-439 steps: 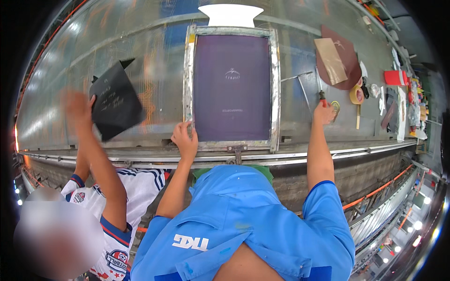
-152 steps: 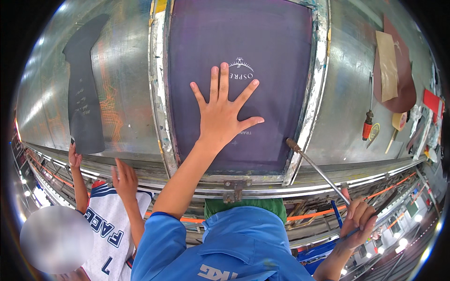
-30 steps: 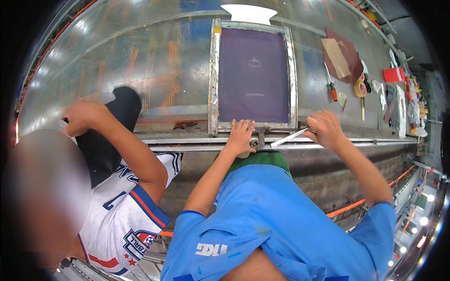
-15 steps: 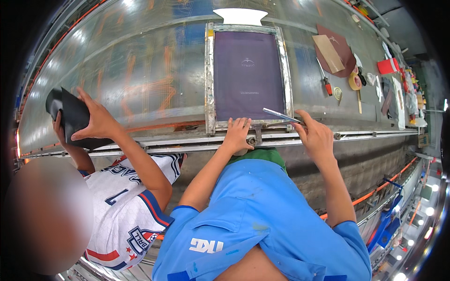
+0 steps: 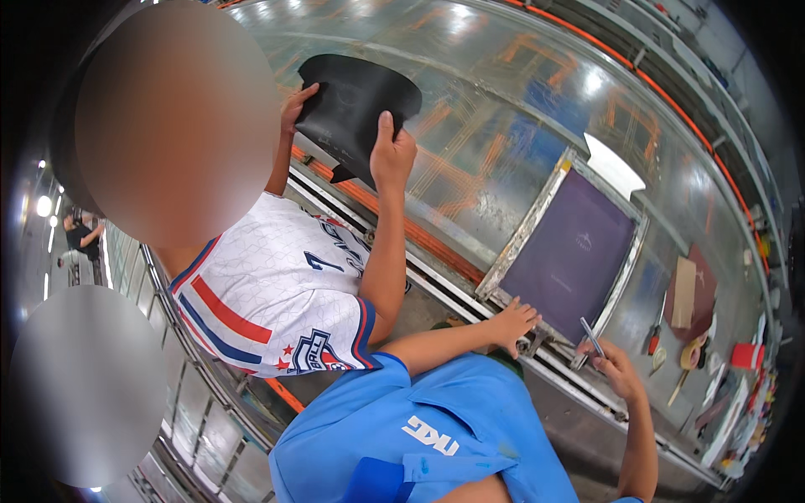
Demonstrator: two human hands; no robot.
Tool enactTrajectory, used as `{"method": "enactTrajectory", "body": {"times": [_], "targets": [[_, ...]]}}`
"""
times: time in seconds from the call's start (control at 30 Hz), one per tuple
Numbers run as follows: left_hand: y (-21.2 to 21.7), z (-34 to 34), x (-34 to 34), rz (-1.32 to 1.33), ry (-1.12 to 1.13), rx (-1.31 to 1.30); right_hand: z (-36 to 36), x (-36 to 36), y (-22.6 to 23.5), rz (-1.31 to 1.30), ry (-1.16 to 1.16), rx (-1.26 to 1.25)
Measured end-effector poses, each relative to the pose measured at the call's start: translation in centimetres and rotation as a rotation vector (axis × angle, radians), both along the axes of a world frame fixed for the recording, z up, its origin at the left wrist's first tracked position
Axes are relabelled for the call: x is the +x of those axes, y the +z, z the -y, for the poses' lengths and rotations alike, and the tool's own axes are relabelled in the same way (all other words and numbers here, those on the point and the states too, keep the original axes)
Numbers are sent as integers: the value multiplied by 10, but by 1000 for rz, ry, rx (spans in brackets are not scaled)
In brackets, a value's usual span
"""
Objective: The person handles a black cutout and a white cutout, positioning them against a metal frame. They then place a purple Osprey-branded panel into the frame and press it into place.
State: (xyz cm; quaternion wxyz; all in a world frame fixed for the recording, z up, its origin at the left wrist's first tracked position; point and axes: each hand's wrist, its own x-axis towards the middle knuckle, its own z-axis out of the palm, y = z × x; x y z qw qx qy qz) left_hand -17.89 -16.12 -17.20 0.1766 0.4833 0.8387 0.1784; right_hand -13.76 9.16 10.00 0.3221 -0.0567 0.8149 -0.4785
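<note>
A metal-framed purple mesh screen (image 5: 563, 256) is already lying centre-right — the left hand (image 5: 513, 325) splaying its fingers at the lower edge, the right hand (image 5: 614, 365) gripping a slim silver rod (image 5: 591, 336) — while a co-worker (image 5: 251, 293) is holding a curved black sheet (image 5: 356, 105) apart, upper left

Head-worn, looking down and slantwise across the worktable (image 5: 470, 189) (very wide, bending straight edges), much nearer the co-worker (image 5: 260, 293) than the framed screen (image 5: 570, 243).
</note>
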Motion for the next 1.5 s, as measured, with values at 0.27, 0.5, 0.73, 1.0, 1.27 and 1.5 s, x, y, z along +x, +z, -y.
{"method": "enactTrajectory", "body": {"times": [0.27, 0.5, 0.73, 1.0, 1.27, 1.5], "targets": [[-2, -5, 1, 23, 63, 9, -4, 13, -16, 83, -217, -173], [-5, -13, 0, 23, 52, 15, 12, 47, -48, -84, -848, -526], [-4, -8, 0, 39, 52, 7, 71, 51, -56, -239, -1471, -810], [-1, -7, -1, 45, 49, 47, 22, 61, -61, -445, -1140, -477], [-4, -10, -3, 52, 39, -44, -10, 20, 52, -1038, 429, 760], [2, -11, -4, 41, 34, -23, -29, 20, 18, -975, 381, 813]]}}
